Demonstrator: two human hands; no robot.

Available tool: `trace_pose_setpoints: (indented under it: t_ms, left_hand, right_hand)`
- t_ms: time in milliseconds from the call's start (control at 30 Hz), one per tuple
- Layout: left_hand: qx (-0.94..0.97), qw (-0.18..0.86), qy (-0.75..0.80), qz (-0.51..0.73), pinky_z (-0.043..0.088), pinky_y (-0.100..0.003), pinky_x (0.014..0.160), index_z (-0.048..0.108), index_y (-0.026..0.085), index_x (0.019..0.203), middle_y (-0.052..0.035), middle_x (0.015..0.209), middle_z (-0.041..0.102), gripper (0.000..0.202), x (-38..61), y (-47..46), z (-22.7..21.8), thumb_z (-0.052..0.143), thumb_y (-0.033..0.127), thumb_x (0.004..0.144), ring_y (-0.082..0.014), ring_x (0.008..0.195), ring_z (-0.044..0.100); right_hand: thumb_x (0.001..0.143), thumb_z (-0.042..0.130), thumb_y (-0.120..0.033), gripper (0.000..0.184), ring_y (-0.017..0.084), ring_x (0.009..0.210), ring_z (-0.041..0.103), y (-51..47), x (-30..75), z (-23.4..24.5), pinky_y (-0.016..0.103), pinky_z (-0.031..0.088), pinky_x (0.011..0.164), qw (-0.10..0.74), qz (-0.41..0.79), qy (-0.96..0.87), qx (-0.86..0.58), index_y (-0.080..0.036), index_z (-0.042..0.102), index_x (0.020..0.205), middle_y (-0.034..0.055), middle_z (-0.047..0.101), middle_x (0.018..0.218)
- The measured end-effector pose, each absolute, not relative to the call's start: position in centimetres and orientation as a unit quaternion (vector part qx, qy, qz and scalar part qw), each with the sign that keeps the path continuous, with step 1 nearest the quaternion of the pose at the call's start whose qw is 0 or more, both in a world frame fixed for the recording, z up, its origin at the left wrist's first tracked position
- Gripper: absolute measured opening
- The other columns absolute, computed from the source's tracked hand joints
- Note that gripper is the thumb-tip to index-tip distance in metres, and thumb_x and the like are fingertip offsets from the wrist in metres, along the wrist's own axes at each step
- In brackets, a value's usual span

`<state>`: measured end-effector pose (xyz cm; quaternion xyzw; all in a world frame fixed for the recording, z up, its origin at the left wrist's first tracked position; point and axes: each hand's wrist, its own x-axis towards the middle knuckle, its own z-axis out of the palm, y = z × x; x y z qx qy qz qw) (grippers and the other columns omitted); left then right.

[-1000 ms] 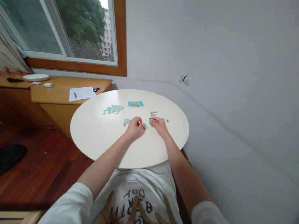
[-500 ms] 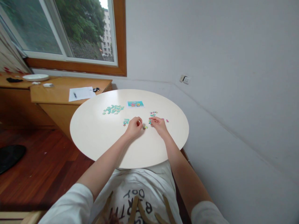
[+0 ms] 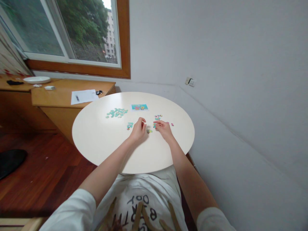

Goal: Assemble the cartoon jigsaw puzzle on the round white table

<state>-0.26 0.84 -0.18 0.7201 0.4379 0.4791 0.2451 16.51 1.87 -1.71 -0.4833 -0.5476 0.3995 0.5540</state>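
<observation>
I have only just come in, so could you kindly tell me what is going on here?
A person works with puzzle pieces on a round table. The right grip is at a small cluster; any held piece is too small to make out. The left grip is open beside yellowish pieces. The main pile and a picture lie farther back.

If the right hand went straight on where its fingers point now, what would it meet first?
Past the puzzle pieces it touches or hovers over, the right hand would probably meet the left hand, though depth is unclear.
</observation>
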Motion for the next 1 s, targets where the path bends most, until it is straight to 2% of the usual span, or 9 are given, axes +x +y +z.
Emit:
trace_pose_setpoints:
  t_ms: [233, 400, 500, 667, 833, 1000]
  left_hand:
    - [0.686, 0.222, 0.493, 0.487, 0.033, -0.024, 0.054, 0.047, 0.02, 0.077, 0.0061, 0.053, 0.042, 0.005, -0.5, 1.1, -0.3, 0.046, 0.015, 0.078, -0.0119, 0.052, 0.045]
    - [0.719, 0.21, 0.486, 0.45, 0.039, -0.026, 0.059, 0.054, 0.017, 0.067, 0.0, 0.062, 0.055, 0.008, -0.6, 1.2, -0.6, 0.052, 0.016, 0.075, -0.0132, 0.059, 0.05]
    - [0.742, 0.202, 0.462, 0.442, 0.042, -0.026, 0.064, 0.061, 0.017, 0.074, -0.0028, 0.072, 0.06, 0.005, -0.5, 1.1, -0.7, 0.056, 0.016, 0.072, -0.0133, 0.063, 0.052]
    - [0.749, 0.219, 0.452, 0.432, 0.045, -0.027, 0.068, 0.065, 0.018, 0.086, -0.0041, 0.083, 0.065, 0.016, -0.4, 1.1, -0.9, 0.061, 0.017, 0.07, -0.0136, 0.067, 0.054]
    - [0.752, 0.23, 0.444, 0.429, 0.045, -0.029, 0.072, 0.065, 0.018, 0.088, -0.0046, 0.087, 0.068, 0.018, -0.4, 1.1, -1.1, 0.061, 0.017, 0.071, -0.0149, 0.072, 0.055]
    - [0.728, 0.289, 0.423, 0.455, 0.045, -0.027, 0.067, 0.064, 0.016, 0.087, -0.0059, 0.087, 0.069, 0.016, -0.2, 1.1, -1.0, 0.06, 0.019, 0.071, -0.0136, 0.069, 0.058]
  right_hand:
    - [0.057, 0.062, -0.03, 0.026, 0.01, 0.056, 0.052, 2.0, 16.5, -1.9, 0.025, 0.044, 0.058, 0.56, 0.397, -0.544, -0.483, -0.017, 0.066, 0.079, -0.0018, 0.057, 0.061]
    - [0.057, 0.064, -0.03, 0.026, 0.009, 0.055, 0.052, 2.0, 16.5, -1.9, 0.025, 0.044, 0.057, 0.563, 0.4, -0.541, -0.48, -0.016, 0.067, 0.079, -0.0012, 0.06, 0.06]
    - [0.054, 0.067, -0.031, 0.024, 0.011, 0.058, 0.055, 2.1, 16.4, -2.1, 0.027, 0.045, 0.059, 0.557, 0.42, -0.536, -0.475, -0.017, 0.068, 0.074, 0.001, 0.063, 0.063]
    - [0.05, 0.071, -0.032, 0.023, 0.013, 0.06, 0.057, 2.2, 16.3, -2.2, 0.029, 0.047, 0.061, 0.552, 0.439, -0.53, -0.471, -0.018, 0.068, 0.068, 0.0027, 0.066, 0.065]
    - [0.051, 0.07, -0.029, 0.022, 0.012, 0.058, 0.057, 2.1, 16.3, -2.0, 0.029, 0.046, 0.061, 0.551, 0.444, -0.53, -0.468, -0.017, 0.069, 0.069, 0.0015, 0.065, 0.063]
    - [0.051, 0.069, -0.03, 0.022, 0.012, 0.058, 0.057, 2.2, 16.4, -2.1, 0.028, 0.046, 0.06, 0.549, 0.438, -0.534, -0.47, -0.017, 0.068, 0.069, 0.0016, 0.065, 0.063]
